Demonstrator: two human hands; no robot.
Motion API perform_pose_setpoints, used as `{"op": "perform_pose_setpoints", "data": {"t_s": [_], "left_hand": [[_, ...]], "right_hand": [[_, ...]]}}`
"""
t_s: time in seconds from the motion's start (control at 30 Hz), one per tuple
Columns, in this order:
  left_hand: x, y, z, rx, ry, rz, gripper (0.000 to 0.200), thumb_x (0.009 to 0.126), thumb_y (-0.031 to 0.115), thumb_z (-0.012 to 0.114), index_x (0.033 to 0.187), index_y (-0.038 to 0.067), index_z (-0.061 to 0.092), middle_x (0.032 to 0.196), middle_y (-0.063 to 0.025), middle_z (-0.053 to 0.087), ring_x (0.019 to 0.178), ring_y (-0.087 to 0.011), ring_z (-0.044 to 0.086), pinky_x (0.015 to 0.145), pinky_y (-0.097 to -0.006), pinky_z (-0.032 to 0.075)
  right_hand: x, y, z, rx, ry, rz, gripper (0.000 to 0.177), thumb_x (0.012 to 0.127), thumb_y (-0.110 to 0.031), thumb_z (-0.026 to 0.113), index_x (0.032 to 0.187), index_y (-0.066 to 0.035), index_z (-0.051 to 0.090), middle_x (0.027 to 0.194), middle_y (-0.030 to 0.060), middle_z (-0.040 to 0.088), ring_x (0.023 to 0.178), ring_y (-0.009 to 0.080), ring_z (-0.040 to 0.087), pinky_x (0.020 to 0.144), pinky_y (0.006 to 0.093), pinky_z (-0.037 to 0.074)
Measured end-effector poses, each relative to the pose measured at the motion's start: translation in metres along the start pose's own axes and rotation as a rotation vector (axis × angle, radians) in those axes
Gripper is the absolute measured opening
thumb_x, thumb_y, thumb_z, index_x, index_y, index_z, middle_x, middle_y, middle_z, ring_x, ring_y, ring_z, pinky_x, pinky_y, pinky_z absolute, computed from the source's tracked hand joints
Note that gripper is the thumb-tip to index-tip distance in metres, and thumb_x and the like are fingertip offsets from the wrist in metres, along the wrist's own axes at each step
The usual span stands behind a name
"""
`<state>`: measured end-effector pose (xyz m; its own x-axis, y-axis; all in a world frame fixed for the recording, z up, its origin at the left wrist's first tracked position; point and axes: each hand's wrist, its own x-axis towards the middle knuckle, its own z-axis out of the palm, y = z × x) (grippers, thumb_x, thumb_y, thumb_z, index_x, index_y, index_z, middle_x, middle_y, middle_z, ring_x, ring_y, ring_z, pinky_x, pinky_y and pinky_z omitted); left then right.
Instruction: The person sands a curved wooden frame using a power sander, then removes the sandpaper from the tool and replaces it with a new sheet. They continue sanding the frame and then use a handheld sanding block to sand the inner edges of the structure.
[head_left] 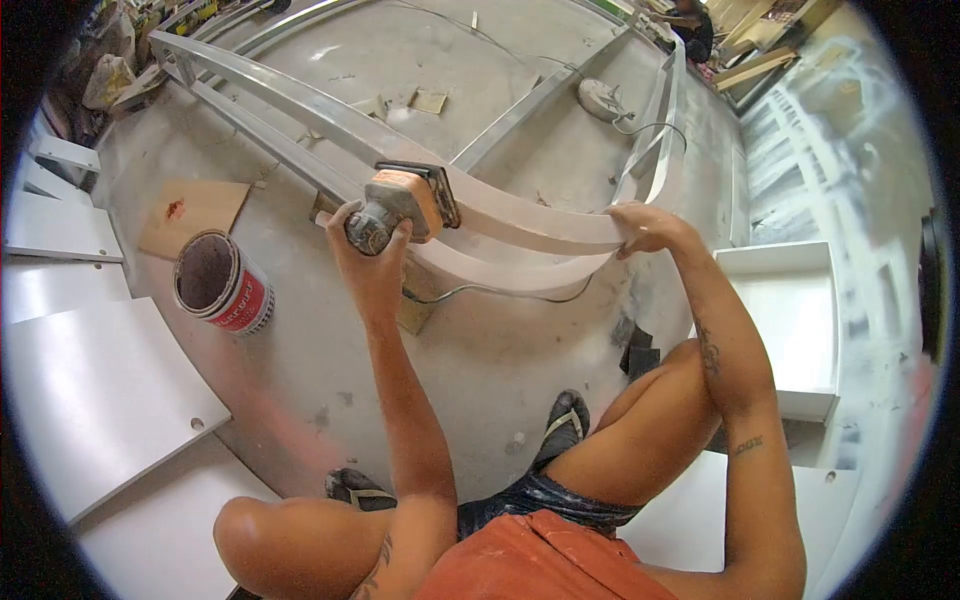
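Sander, orange with a dark pad, sits pad-down on the curved white strip, just above the concrete floor. The left hand is closed around its rear grip, likely to press the pad flat against the face. The right hand clasps the strip's bend, apparently bracing it. The tool's body points away from the person, up and right, along the strip's long axis, which runs from far left to right. A red can stands nearby
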<state>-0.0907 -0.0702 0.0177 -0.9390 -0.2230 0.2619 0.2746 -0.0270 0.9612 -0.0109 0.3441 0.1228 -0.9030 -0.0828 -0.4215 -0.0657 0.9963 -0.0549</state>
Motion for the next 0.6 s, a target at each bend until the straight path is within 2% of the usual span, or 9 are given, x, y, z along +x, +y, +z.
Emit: {"op": "perform_pose_setpoints", "data": {"t_s": [0.13, 0.17, 0.2, 0.23, 0.37, 0.47, 0.53, 0.6], "left_hand": [[-0.023, 0.004, 0.009, 0.115, 0.027, 0.117, 0.063, 0.076, 0.01, 0.088, 0.128, 0.006, 0.052, 0.121, -0.011, 0.057, 0.114, -0.0246, 0.056, 0.103, -0.0406, 0.044], [-0.033, 0.002, 0.015, 0.13, 0.065, 0.163, 0.065, 0.074, 0.011, 0.089, 0.127, 0.005, 0.053, 0.12, -0.0116, 0.056, 0.114, -0.0281, 0.056, 0.102, -0.0426, 0.044], [-0.044, 0.001, 0.022, 0.145, 0.104, 0.21, 0.067, 0.072, 0.012, 0.09, 0.127, 0.004, 0.053, 0.118, -0.0122, 0.055, 0.113, -0.0315, 0.055, 0.102, -0.0446, 0.043], [-0.058, 0.002, 0.03, 0.143, 0.098, 0.209, 0.067, 0.072, 0.012, 0.09, 0.127, 0.004, 0.053, 0.118, -0.0122, 0.055, 0.113, -0.0315, 0.055, 0.102, -0.0446, 0.043], [-0.127, 0.015, 0.074, 0.168, 0.258, 0.154, 0.066, 0.072, 0.015, 0.091, 0.126, 0.006, 0.054, 0.118, -0.0154, 0.054, 0.114, -0.0346, 0.053, 0.1, -0.0489, 0.042], [-0.18, 0.0, 0.109, 0.122, 0.261, 0.172, 0.067, 0.074, 0.014, 0.091, 0.128, 0.006, 0.053, 0.118, -0.0175, 0.053, 0.113, -0.0362, 0.052, 0.098, -0.0511, 0.041], [-0.206, 0.008, 0.128, 0.17, 0.213, 0.221, 0.07, 0.075, 0.011, 0.091, 0.131, 0.007, 0.05, 0.122, -0.0188, 0.05, 0.116, -0.0377, 0.049, 0.098, -0.0522, 0.04], [-0.225, 0.014, 0.144, 0.14, 0.173, 0.188, 0.071, 0.074, 0.009, 0.091, 0.132, 0.008, 0.05, 0.124, -0.0196, 0.048, 0.118, -0.0382, 0.047, 0.098, -0.0524, 0.04]], "right_hand": [[0.004, 0.001, -0.002, 0.079, -0.08, 0.064, 0.075, 0.058, -0.016, 0.094, 0.125, -0.002, 0.062, 0.116, 0.0213, 0.07, 0.114, 0.0377, 0.066, 0.093, 0.045, 0.053], [0.003, 0.003, 0.0, 0.082, -0.082, 0.071, 0.075, 0.058, -0.016, 0.094, 0.125, -0.002, 0.062, 0.116, 0.0213, 0.07, 0.114, 0.0377, 0.066, 0.093, 0.045, 0.053], [0.003, 0.004, 0.001, 0.043, -0.073, 0.059, 0.078, 0.059, -0.017, 0.094, 0.129, -0.003, 0.061, 0.121, 0.0204, 0.068, 0.118, 0.0378, 0.063, 0.098, 0.0444, 0.051], [0.003, 0.004, 0.0, 0.002, -0.064, 0.046, 0.081, 0.06, -0.018, 0.094, 0.133, -0.004, 0.059, 0.126, 0.0196, 0.066, 0.123, 0.0379, 0.06, 0.104, 0.0438, 0.048], [0.003, -0.002, -0.007, 0.048, -0.119, 0.064, 0.083, 0.06, -0.018, 0.094, 0.134, -0.004, 0.059, 0.127, 0.0203, 0.066, 0.123, 0.0377, 0.06, 0.103, 0.0439, 0.049], [0.001, -0.005, -0.008, 0.04, -0.164, 0.113, 0.085, 0.06, -0.019, 0.094, 0.135, -0.004, 0.058, 0.125, 0.0207, 0.067, 0.122, 0.0381, 0.061, 0.103, 0.0432, 0.049], [-0.005, -0.004, -0.004, 0.075, -0.004, 0.048, 0.079, 0.058, -0.012, 0.094, 0.13, -0.005, 0.061, 0.123, 0.0185, 0.069, 0.12, 0.0357, 0.064, 0.099, 0.0432, 0.052], [-0.004, 0.007, 0.001, 0.105, -0.008, 0.019, 0.083, 0.061, -0.011, 0.092, 0.136, -0.005, 0.057, 0.129, 0.0183, 0.065, 0.123, 0.0359, 0.06, 0.103, 0.0425, 0.049]]}}
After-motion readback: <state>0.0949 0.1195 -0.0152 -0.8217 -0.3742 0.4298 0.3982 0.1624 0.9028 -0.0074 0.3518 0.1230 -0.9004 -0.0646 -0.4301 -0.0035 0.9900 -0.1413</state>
